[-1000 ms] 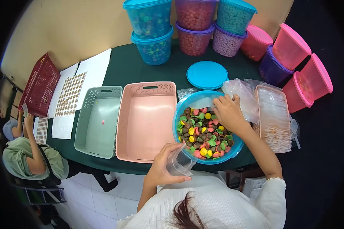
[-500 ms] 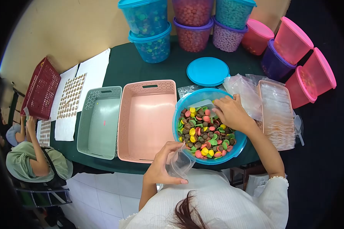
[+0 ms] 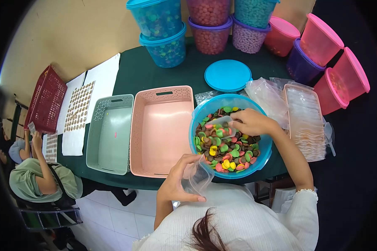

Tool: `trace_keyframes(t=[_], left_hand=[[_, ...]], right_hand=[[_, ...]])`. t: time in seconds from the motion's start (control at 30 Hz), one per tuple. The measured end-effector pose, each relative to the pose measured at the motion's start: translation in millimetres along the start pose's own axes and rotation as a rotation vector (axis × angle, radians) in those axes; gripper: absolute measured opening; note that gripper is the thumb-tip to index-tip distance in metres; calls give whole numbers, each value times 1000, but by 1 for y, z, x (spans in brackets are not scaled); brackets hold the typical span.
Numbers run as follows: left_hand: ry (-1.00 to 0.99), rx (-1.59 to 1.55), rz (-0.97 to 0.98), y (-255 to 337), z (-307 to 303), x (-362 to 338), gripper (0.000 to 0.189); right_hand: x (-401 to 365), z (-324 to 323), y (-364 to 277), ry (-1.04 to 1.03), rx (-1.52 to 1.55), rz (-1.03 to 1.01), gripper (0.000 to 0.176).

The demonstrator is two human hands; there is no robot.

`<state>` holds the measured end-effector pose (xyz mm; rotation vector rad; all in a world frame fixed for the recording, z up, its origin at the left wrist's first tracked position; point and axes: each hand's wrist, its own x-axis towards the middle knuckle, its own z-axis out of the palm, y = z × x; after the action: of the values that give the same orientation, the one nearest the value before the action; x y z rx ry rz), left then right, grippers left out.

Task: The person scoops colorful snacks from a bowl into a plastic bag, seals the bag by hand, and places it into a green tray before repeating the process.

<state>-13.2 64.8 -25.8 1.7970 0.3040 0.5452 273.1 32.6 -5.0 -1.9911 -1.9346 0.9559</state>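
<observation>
My left hand [image 3: 174,180] grips a clear plastic pouch [image 3: 200,175] at the near edge of a round blue tub [image 3: 264,161]. The pouch's mouth gapes toward the tub. Colourful disc-shaped candies [image 3: 232,157] in brown, green, pink and yellow lie loose in the tub. Inside its rim, my right hand [image 3: 254,122] is closed around a translucent scoop [image 3: 224,120]. Several green, pink and brown pieces lie in the scoop. My fingers hide its handle.
Left of the tub stand a pink basket [image 3: 161,140] and a grey-green basket [image 3: 108,146]. A blue lid [image 3: 228,75], plastic bags [image 3: 267,98] and a tray of pouches [image 3: 305,125] lie around it. Stacked tubs [image 3: 165,50] line the back. Another person [image 3: 46,178] works at far left.
My right hand has turned and drawn the scoop toward me from the tub's far side, and candies now show in it. My left hand holds the pouch in about the same place.
</observation>
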Motion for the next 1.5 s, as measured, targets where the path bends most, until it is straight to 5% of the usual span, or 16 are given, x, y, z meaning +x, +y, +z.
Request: trace_keyframes(t=[0.27,0.43,0.67,0.93,1.07,1.23,1.3,1.4,1.5], left_hand=[[-88,50,-10,23,-11,1,98],[220,104,-49,29,-13,-5,88],[262,342,5,28,-2,26,74],[261,401,72,33,9,55,70],[290,363,106,42,23,73,73],[339,333,202,47,33,79,70],[351,338,227,47,36,81,70],[307,341,159,45,40,80,69],[335,246,194,44,37,78,71]], right_hand=[[7,0,2,-120,95,21,34],[-3,-14,-3,-109,213,-1,36],[-22,-49,-16,25,184,-90,33],[-40,-75,-78,7,-325,-33,29],[-41,-72,-89,169,-667,-251,24],[-63,-88,-114,157,-878,-202,18],[-67,-85,-119,327,-911,-296,16],[-64,-81,-147,74,-1063,-143,11],[-72,-96,-153,127,-1043,-170,7]])
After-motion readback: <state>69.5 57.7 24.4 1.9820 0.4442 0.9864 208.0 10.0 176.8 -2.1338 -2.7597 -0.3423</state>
